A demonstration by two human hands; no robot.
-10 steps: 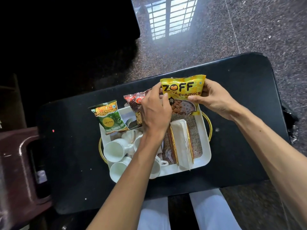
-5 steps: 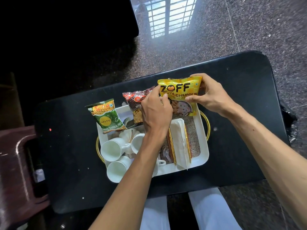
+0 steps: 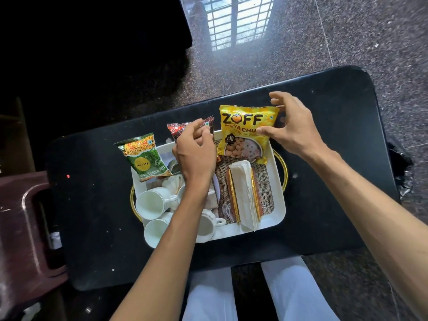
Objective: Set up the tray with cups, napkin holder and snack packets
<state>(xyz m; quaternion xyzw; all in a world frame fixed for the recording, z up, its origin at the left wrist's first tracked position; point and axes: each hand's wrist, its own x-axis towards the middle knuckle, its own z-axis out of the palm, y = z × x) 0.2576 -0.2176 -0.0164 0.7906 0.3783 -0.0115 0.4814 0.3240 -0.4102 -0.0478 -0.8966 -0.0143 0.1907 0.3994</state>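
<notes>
A white tray (image 3: 279,181) with gold handles sits on a black table (image 3: 335,135). A yellow ZOFF packet (image 3: 243,126) stands at the tray's far edge. My right hand (image 3: 291,128) holds its upper right corner, thumb on the front and fingers behind. My left hand (image 3: 194,154) pinches a red-brown packet (image 3: 176,130) just left of the yellow one. A green packet (image 3: 146,158) leans at the tray's far left corner. Several white cups (image 3: 150,202) crowd the tray's left half, partly hidden by my left arm. A gold-edged napkin holder (image 3: 243,195) with white napkins stands on a burlap mat on the right.
A maroon plastic chair (image 3: 25,218) stands close to the table's left end. A black bag (image 3: 400,172) lies on the floor beyond the right end. The granite floor (image 3: 347,42) reflects a barred window. My white trousers (image 3: 296,293) show below the table's near edge.
My left hand has left the yellow packet and moved left onto the red-brown packet. The fingers of my right hand have lifted toward the yellow packet's top corner.
</notes>
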